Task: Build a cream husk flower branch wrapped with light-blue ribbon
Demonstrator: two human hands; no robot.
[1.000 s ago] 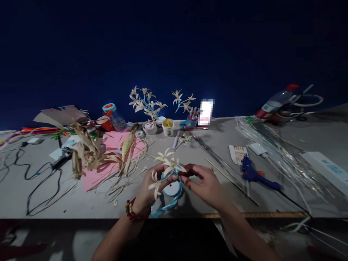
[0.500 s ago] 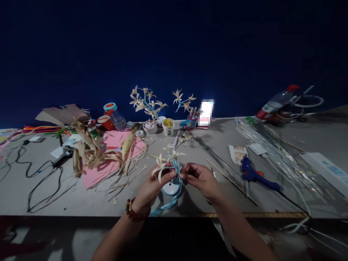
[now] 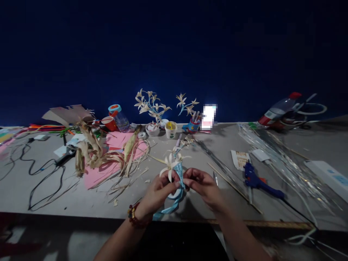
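A branch of cream artificial flowers [image 3: 169, 167] with stems wrapped in light-blue tape is held upright over the table's front. My left hand [image 3: 154, 192], a beaded bracelet at its wrist, pinches the stems from the left. My right hand [image 3: 203, 184] has its thumb and fingers closed at the same stems from the right; what exactly lies between the fingertips is hidden. A strip of light-blue tape [image 3: 169, 210] hangs down from the stems and curls toward the table edge. Behind it a white round object [image 3: 174, 195] is partly covered.
A blue glue gun [image 3: 261, 183], metal wires [image 3: 217, 159] and a thin stick [image 3: 233, 186] lie to the right. Corn husks [image 3: 94, 152] on pink paper [image 3: 95, 175] lie left. Finished flower sprays [image 3: 152, 103] and a yellow-filled cup [image 3: 171, 131] stand at the back.
The flower branch has turned, its blue stems now closer together and more upright between my hands. Both hands sit slightly further right and lower in view, which has itself shifted a little.
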